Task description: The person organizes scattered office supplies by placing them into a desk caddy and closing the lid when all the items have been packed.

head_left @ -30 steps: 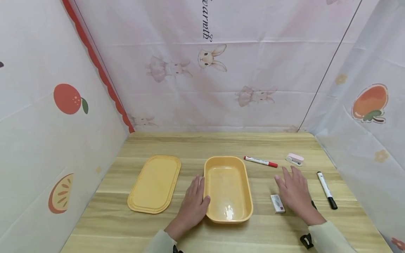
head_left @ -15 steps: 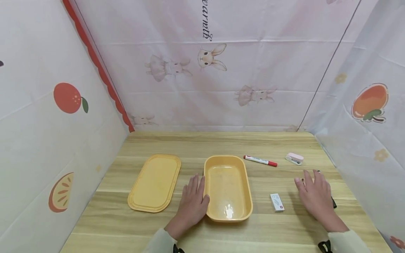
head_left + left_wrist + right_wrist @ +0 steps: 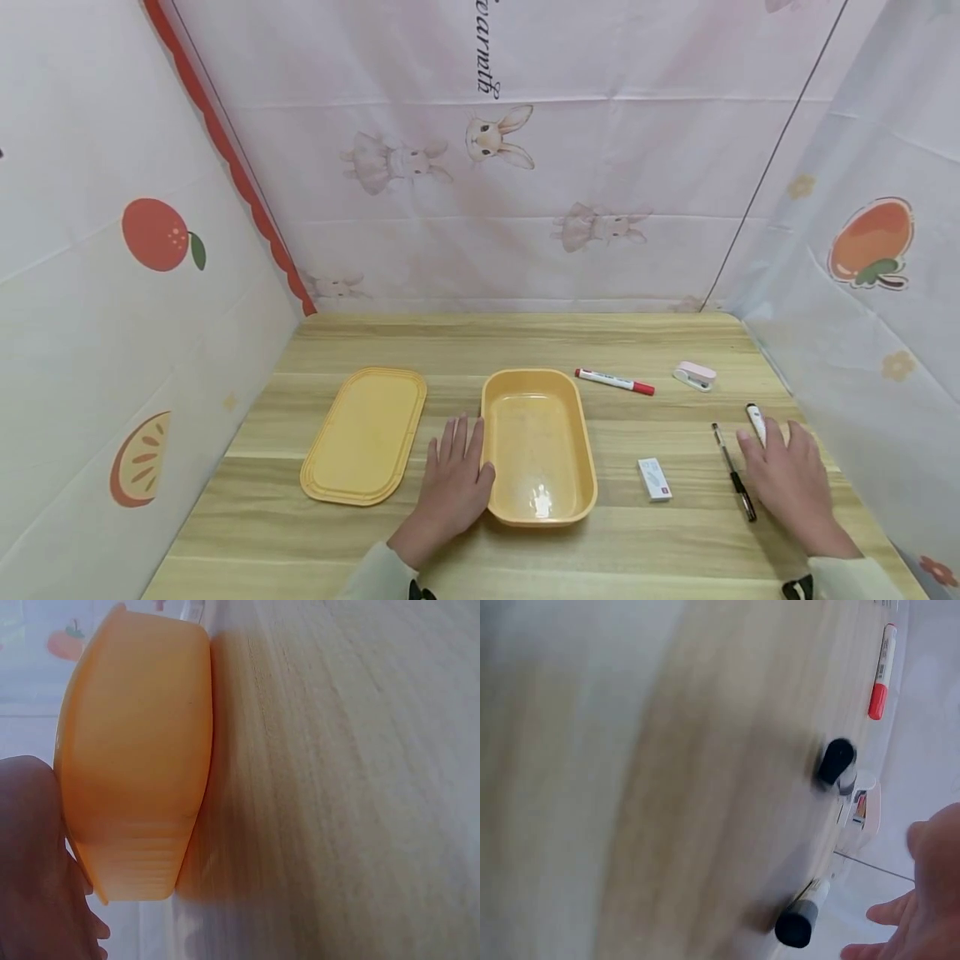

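Marker (image 3: 757, 423): black-capped, toward tabletop's (image 3: 480, 337) right edge, partly hidden by my right hand (image 3: 791, 479). Round barrel; a sideways nudge could roll it to that edge.
Right-hand grip: fingers apart, loosely bent, nothing held. Right wrist view shows a gap to the marker. Coming down off-centre, I'd probably push it instead of catching it.
Pen (image 3: 733, 472): just beside the marker, farther in from the right edge, near my thumb. Too wide a grab risks scooping both or knocking the pen askew.
Left-hand grip: my left hand (image 3: 453, 487) has fingers roughly straight along the tub (image 3: 538, 450), touching its left rim, not clamped round it.
Tub: upright, mid-tabletop. Looks like light plastic; leaning on one side could slide or twist it toward the red marker (image 3: 615, 382), which lies off its far right corner.
Box (image 3: 655, 480): between tub and pen, flat. Low sweep of my arm leftward could shove it.
Stapler (image 3: 695, 375): near tabletop's far right corner, well apart from my fingers; low risk.
Lid (image 3: 364, 435): flat, toward tabletop's left edge, apart from the tub. A careless left-hand pullback might bump it.
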Demonstrator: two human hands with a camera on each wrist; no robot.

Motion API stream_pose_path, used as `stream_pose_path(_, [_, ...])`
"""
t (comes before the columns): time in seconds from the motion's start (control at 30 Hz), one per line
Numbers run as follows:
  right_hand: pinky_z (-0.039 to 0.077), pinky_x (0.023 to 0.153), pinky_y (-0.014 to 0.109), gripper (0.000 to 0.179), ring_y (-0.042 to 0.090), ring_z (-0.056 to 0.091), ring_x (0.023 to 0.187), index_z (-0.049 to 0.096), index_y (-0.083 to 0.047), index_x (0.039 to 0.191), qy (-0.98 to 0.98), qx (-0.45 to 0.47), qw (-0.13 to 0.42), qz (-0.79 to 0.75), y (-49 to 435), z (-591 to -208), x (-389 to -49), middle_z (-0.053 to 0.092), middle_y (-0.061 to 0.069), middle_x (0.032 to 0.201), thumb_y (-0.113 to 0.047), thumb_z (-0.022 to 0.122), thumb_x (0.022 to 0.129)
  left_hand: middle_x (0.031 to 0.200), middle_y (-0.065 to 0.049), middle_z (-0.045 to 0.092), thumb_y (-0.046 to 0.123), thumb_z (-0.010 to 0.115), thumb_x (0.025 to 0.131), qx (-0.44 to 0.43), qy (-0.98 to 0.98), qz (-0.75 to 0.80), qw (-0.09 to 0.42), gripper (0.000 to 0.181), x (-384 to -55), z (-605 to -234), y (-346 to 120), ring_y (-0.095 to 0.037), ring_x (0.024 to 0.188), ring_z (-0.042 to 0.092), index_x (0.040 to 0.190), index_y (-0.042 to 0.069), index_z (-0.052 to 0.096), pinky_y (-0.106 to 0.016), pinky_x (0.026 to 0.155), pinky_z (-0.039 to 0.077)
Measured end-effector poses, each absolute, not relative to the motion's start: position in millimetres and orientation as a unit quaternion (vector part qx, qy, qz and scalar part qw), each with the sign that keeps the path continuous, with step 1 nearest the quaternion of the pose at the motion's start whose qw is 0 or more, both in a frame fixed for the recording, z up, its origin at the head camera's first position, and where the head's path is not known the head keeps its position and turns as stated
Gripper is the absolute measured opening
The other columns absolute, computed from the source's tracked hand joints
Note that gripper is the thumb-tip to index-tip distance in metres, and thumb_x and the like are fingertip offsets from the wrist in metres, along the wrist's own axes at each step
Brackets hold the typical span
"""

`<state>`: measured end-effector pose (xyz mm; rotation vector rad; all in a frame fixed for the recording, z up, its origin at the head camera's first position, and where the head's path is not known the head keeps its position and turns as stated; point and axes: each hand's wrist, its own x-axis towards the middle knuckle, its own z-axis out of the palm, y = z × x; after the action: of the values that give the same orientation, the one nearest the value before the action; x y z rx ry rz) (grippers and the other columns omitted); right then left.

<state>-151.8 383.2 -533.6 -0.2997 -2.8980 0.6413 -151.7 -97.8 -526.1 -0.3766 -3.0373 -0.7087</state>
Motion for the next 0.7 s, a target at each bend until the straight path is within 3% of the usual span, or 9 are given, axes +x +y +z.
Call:
stream_pose_path(0.3, [0.032, 0.092, 0.075, 0.079, 0.07, 0.03, 0.115, 0.02, 0.019, 0.147, -0.97, -0.134, 0.032, 0.201, 398.9, -532.6, -153.7, 0.025, 0.054, 0.132, -0.045, 0.041, 0.106, 0.168, -0.017, 0.015, 0.034, 0.037, 0.106, -0.124, -0.967, -0.224, 0.017, 0.062, -151.2, -528.1, -98.2, -0.037, 0.156, 0.005, 0.162, 0.013, 0.021, -0.066, 0.12, 0.008])
stream_pose_path(0.47, [0.035, 0.09, 0.073, 0.074, 0.069, 0.034, 0.11, 0.017, 0.019, 0.148, -0.972, -0.131, 0.007, 0.196, 403.8, -532.8, -158.4, 0.029, 0.055, 0.127, -0.028, 0.05, 0.102, 0.169, -0.016, 0.013, 0.035, 0.035, 0.106, -0.124, -0.966, -0.227, 0.012, 0.062, -150.4, -529.1, -98.3, -0.037, 0.157, 0.003, 0.163, 0.015, 0.019, -0.067, 0.12, 0.007])
stream_pose_path(0.7, [0.039, 0.083, 0.067, 0.067, 0.066, 0.041, 0.103, 0.022, 0.022, 0.145, -0.978, -0.098, -0.001, 0.186, 408.5, -532.3, -161.9, 0.035, 0.053, 0.12, -0.009, 0.048, 0.091, 0.169, -0.016, 0.015, 0.034, 0.038, 0.105, -0.125, -0.964, -0.234, 0.023, 0.062, -150.1, -528.9, -98.8, -0.039, 0.156, 0.005, 0.162, 0.015, 0.022, -0.069, 0.118, 0.007])
